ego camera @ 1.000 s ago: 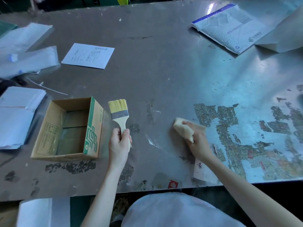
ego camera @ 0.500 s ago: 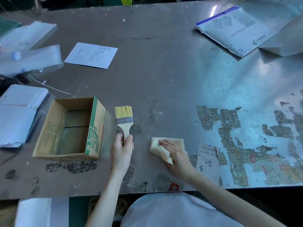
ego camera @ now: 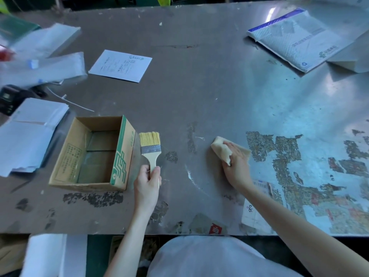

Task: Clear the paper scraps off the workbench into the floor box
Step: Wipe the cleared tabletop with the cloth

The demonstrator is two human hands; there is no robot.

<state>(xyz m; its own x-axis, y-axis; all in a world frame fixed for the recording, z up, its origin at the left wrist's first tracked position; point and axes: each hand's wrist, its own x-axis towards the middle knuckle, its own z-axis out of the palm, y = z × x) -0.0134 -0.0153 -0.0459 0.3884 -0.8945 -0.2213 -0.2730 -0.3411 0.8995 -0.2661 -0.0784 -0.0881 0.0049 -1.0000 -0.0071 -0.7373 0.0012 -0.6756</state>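
Note:
My left hand [ego camera: 147, 183] grips the wooden handle of a paintbrush [ego camera: 150, 145], bristles pointing away from me, just right of an open cardboard box [ego camera: 121, 156] that stands on the metal workbench [ego camera: 199, 76]. My right hand [ego camera: 236, 162] presses a folded cream cloth [ego camera: 221, 149] flat against the bench near its middle. A printed paper label [ego camera: 253, 214] lies by the front edge, partly under my right forearm. Below the front edge a floor box [ego camera: 148, 248] shows between my arm and my body.
A white sheet [ego camera: 120, 65] lies at the back left. Stacks of envelopes [ego camera: 28, 134] and plastic sleeves [ego camera: 44, 70] fill the left side. A padded mailer [ego camera: 295, 39] rests at the back right. Torn stuck-on paper residue [ego camera: 289, 166] covers the right part of the bench.
My right hand has slid the cloth from the front centre back to the right and away from me, again covering part of the label. The left hand with the brush has hardly moved.

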